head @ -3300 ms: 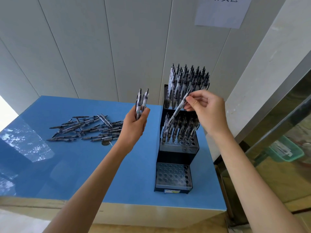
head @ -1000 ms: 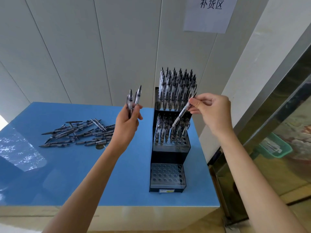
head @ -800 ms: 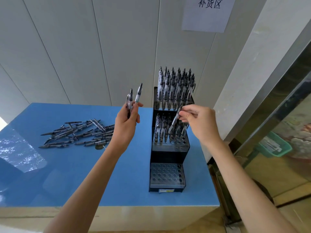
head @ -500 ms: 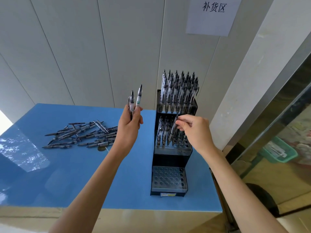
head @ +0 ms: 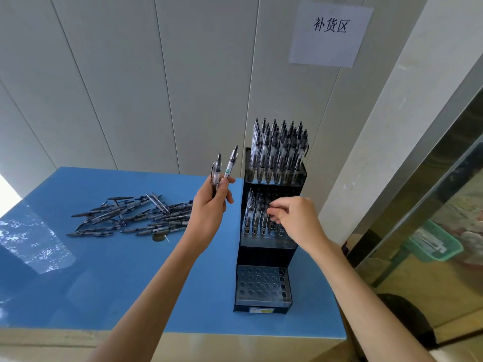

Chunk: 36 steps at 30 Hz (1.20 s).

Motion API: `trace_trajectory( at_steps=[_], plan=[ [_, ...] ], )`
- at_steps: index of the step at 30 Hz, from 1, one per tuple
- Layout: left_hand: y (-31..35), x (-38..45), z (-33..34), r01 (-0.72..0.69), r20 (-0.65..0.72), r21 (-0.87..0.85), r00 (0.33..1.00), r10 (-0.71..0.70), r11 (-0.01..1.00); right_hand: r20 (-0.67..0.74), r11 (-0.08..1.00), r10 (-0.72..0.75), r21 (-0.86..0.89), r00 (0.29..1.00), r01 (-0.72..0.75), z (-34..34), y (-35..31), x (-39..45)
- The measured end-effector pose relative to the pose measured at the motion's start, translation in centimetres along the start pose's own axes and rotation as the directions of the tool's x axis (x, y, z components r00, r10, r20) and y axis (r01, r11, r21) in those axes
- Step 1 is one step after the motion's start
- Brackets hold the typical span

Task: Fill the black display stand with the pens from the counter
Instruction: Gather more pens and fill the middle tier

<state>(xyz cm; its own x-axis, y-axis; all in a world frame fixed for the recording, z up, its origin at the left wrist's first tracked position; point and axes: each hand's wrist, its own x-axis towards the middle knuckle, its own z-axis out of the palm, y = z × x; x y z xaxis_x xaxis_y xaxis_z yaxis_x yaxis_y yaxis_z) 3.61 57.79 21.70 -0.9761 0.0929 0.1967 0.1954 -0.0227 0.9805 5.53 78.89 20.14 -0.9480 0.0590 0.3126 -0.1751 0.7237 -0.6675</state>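
Note:
The black display stand (head: pixel 270 253) rises in three tiers at the right end of the blue counter (head: pixel 104 283). Its top tier (head: pixel 277 155) is packed with upright pens. The middle tier (head: pixel 254 218) has pens on its left side and empty holes on the right. The bottom tier (head: pixel 262 284) shows only empty holes. My left hand (head: pixel 209 207) holds two pens (head: pixel 224 167) upright, just left of the stand. My right hand (head: pixel 296 220) is at the middle tier, its fingertips pinching the top of a pen (head: pixel 266 222) that stands in a hole.
A loose pile of pens (head: pixel 136 216) lies on the counter's left half, with a small round object (head: pixel 158 237) at its near edge. A paper sign (head: pixel 329 32) hangs on the panelled wall. A green basket (head: pixel 431 245) sits low, beyond the counter's right edge.
My right hand has come down from beside the top tier to the middle tier, lowering its pen into a hole. My left hand has kept its two pens raised.

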Motion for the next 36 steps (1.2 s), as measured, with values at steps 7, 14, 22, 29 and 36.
trace_trajectory(
  at_steps=[7, 14, 22, 29, 36],
  plan=[
    [0.0, -0.5, 0.7, 0.018, 0.065, -0.021, 0.998, -0.017, 1.0, 0.026, 0.999, 0.021, -0.051, 0.999, -0.02, -1.1, -0.1, 0.2],
    [0.4, -0.3, 1.7, 0.047, 0.059, -0.067, 0.997, -0.043, 0.997, -0.002, 0.913, 0.044, 0.405, 0.999, -0.04, -3.6, -3.8, 1.6],
    [0.6, -0.8, 2.9, 0.064, 0.147, -0.053, 0.988, -0.056, 0.997, 0.077, 0.692, 0.104, 0.711, 0.992, -0.128, -4.0, -5.1, 1.8],
    [0.3, -0.5, 2.3, 0.027, 0.08, 0.099, 0.996, -0.035, 0.995, -0.074, 0.706, 0.136, 0.706, 0.988, -0.044, -5.0, -3.7, 1.9],
    [0.1, 0.2, 0.7, 0.005, -0.009, 0.079, 1.0, -0.004, 0.997, -0.18, 0.956, -0.008, 0.287, 0.984, 0.06, -6.8, -1.0, 0.9]
  ],
)
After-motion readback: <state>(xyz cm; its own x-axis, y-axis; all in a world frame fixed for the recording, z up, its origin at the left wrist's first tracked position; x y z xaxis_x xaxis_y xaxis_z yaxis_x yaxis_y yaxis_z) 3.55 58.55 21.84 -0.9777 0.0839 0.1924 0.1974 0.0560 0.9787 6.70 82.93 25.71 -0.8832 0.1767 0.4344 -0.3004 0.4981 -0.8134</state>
